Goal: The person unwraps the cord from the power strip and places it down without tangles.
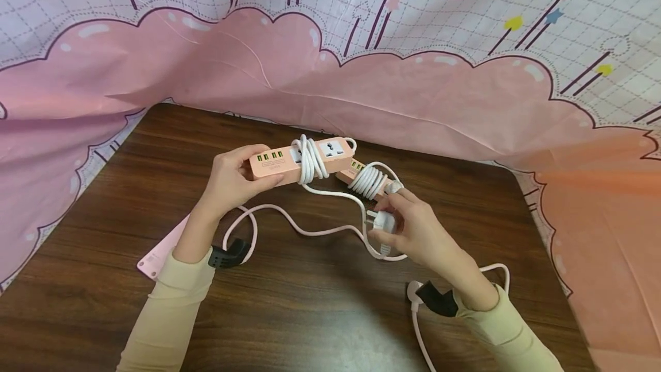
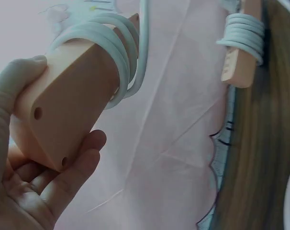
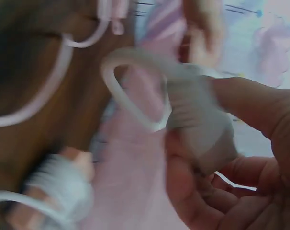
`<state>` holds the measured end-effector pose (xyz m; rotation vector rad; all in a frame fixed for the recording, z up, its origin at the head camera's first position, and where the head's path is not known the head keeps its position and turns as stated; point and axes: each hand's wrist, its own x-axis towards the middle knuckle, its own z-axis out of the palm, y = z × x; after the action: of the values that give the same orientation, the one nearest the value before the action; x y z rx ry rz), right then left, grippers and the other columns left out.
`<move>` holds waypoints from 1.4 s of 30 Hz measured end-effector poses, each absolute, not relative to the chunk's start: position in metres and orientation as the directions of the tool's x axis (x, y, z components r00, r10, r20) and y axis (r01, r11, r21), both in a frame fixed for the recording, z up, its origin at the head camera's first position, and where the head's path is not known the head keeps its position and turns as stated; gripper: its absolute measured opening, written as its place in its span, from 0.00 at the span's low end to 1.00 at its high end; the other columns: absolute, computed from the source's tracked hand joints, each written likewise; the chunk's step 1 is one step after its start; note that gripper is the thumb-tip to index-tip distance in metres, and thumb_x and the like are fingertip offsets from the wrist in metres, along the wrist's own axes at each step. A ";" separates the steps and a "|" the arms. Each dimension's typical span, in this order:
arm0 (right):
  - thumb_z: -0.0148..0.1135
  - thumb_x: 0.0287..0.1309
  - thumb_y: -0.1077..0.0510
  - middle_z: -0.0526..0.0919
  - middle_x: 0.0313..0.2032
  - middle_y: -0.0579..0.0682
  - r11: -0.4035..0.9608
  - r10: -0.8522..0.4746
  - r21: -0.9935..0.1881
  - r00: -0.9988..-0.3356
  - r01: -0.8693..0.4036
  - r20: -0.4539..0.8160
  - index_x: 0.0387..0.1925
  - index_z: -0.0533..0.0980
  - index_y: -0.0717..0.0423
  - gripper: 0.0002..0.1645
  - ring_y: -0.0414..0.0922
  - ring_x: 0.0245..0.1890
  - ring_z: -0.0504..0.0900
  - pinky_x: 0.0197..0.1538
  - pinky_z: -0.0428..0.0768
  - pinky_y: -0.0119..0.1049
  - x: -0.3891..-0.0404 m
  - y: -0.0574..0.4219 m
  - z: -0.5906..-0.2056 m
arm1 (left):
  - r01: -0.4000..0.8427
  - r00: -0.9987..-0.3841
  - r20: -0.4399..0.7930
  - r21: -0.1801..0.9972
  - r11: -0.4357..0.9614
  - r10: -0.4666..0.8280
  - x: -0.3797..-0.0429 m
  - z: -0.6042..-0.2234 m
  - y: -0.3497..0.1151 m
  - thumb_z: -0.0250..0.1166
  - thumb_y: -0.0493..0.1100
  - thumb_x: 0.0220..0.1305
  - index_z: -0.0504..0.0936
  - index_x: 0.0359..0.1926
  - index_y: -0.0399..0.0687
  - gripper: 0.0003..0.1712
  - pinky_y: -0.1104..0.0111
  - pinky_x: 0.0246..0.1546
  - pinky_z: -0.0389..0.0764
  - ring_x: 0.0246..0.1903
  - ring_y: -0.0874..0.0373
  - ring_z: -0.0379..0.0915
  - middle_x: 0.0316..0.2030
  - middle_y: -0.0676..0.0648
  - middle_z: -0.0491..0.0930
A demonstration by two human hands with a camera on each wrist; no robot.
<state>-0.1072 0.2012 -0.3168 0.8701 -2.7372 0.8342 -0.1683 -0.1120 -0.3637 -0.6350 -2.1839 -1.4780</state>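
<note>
My left hand [image 1: 232, 179] grips one end of a peach power strip [image 1: 273, 164], held above the table. White cord [image 1: 311, 159] is wound several turns round its middle; a loose length runs down and right. At the end of that length is a white plug [image 1: 384, 221], which my right hand [image 1: 415, 228] pinches with its prongs toward the left. In the left wrist view, the thumb lies along one side of the strip [image 2: 73, 96] and the fingers come from below. The right wrist view is blurred; the plug [image 3: 202, 124] sits between thumb and fingers.
A second peach power strip [image 1: 347, 173], also wound with white cord, lies behind my right hand on the brown table [image 1: 289, 309]. A pink strip [image 1: 162, 251] is partly hidden under my left forearm. Its pink cord [image 1: 294, 225] loops across; a pink plug [image 1: 413, 291] lies near my right wrist.
</note>
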 end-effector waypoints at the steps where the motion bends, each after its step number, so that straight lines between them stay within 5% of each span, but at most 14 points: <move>1: 0.76 0.34 0.67 0.72 0.28 0.47 0.680 -0.486 -0.474 -0.828 -0.559 0.280 0.31 0.75 0.61 0.19 0.37 0.23 0.68 0.24 0.71 0.28 -0.106 0.204 -0.324 | 0.567 -0.820 0.561 0.770 0.294 0.113 -0.167 -0.362 -0.114 0.77 0.32 0.38 0.81 0.42 0.33 0.25 0.79 0.19 0.72 0.21 0.65 0.71 0.31 0.42 0.81; 7: 0.75 0.35 0.66 0.72 0.27 0.46 0.720 -0.437 -0.539 -0.889 -0.436 0.136 0.30 0.72 0.60 0.20 0.39 0.26 0.68 0.27 0.70 0.30 -0.105 0.221 -0.370 | 0.472 -0.881 0.465 0.862 0.182 0.082 -0.157 -0.346 -0.116 0.75 0.29 0.40 0.80 0.46 0.33 0.26 0.76 0.22 0.77 0.24 0.64 0.74 0.35 0.41 0.80; 12: 0.73 0.39 0.64 0.74 0.27 0.47 0.767 -0.406 -0.543 -0.914 -0.342 0.002 0.35 0.72 0.61 0.20 0.41 0.26 0.70 0.28 0.71 0.33 -0.105 0.230 -0.397 | 0.518 -0.855 0.502 0.839 0.164 0.132 -0.152 -0.336 -0.113 0.75 0.28 0.40 0.80 0.45 0.33 0.25 0.76 0.20 0.75 0.22 0.63 0.74 0.33 0.41 0.81; 21: 0.74 0.40 0.58 0.73 0.24 0.44 0.808 -0.473 -0.433 -0.878 -0.400 -0.072 0.33 0.73 0.57 0.19 0.39 0.24 0.70 0.26 0.70 0.32 -0.107 0.228 -0.419 | 0.640 -0.768 0.607 0.744 0.192 0.206 -0.147 -0.327 -0.108 0.76 0.28 0.35 0.80 0.43 0.32 0.27 0.76 0.20 0.75 0.23 0.64 0.72 0.32 0.42 0.82; 25: 0.73 0.44 0.55 0.78 0.32 0.50 0.781 -0.509 -0.428 -0.861 -0.455 -0.014 0.39 0.75 0.61 0.21 0.44 0.31 0.77 0.34 0.76 0.38 -0.113 0.220 -0.408 | 0.639 -0.768 0.603 0.745 0.194 0.216 -0.144 -0.324 -0.104 0.77 0.28 0.35 0.80 0.43 0.32 0.27 0.75 0.21 0.76 0.24 0.64 0.72 0.34 0.42 0.82; 31: 0.57 0.62 0.62 0.76 0.53 0.59 0.445 -0.588 -0.743 -0.789 -0.500 0.178 0.60 0.66 0.66 0.26 0.52 0.55 0.74 0.56 0.73 0.44 -0.123 0.188 -0.379 | 0.645 -0.761 0.603 0.743 0.179 0.240 -0.141 -0.320 -0.101 0.77 0.28 0.34 0.80 0.43 0.31 0.28 0.74 0.23 0.77 0.28 0.63 0.72 0.36 0.41 0.82; 33: 0.49 0.66 0.65 0.76 0.52 0.62 0.317 -0.596 -0.845 -0.784 -0.431 0.176 0.59 0.65 0.70 0.22 0.49 0.51 0.77 0.54 0.74 0.43 -0.125 0.176 -0.374 | 0.648 -0.758 0.603 0.742 0.173 0.250 -0.140 -0.320 -0.100 0.77 0.28 0.34 0.80 0.43 0.31 0.28 0.73 0.23 0.77 0.29 0.63 0.72 0.36 0.41 0.82; 36: 0.44 0.67 0.68 0.81 0.35 0.58 0.159 -0.533 -0.940 -0.828 -0.300 0.174 0.49 0.72 0.72 0.15 0.42 0.35 0.79 0.41 0.79 0.36 -0.128 0.167 -0.372 | 0.654 -0.749 0.605 0.740 0.157 0.272 -0.140 -0.321 -0.103 0.77 0.28 0.34 0.80 0.43 0.32 0.28 0.73 0.23 0.77 0.28 0.62 0.72 0.35 0.42 0.82; 40: 0.44 0.65 0.70 0.73 0.22 0.44 -0.012 -0.400 -0.976 -0.894 -0.217 0.203 0.35 0.78 0.52 0.18 0.37 0.24 0.71 0.30 0.72 0.28 -0.132 0.172 -0.373 | 0.661 -0.734 0.599 0.738 0.135 0.321 -0.140 -0.323 -0.110 0.76 0.28 0.34 0.81 0.43 0.33 0.28 0.74 0.24 0.77 0.28 0.62 0.73 0.34 0.44 0.82; 42: 0.45 0.64 0.71 0.75 0.24 0.42 -0.067 -0.361 -0.983 -0.915 -0.169 0.182 0.34 0.79 0.41 0.23 0.36 0.24 0.72 0.30 0.73 0.27 -0.130 0.177 -0.371 | 0.666 -0.723 0.597 0.736 0.121 0.347 -0.140 -0.323 -0.113 0.76 0.28 0.34 0.81 0.43 0.34 0.28 0.74 0.25 0.77 0.27 0.62 0.73 0.33 0.45 0.82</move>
<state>-0.1301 0.1772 -0.3713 0.6407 -2.2322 2.3131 -0.1399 -0.1130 -0.3229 -0.9946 -2.1232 -1.6363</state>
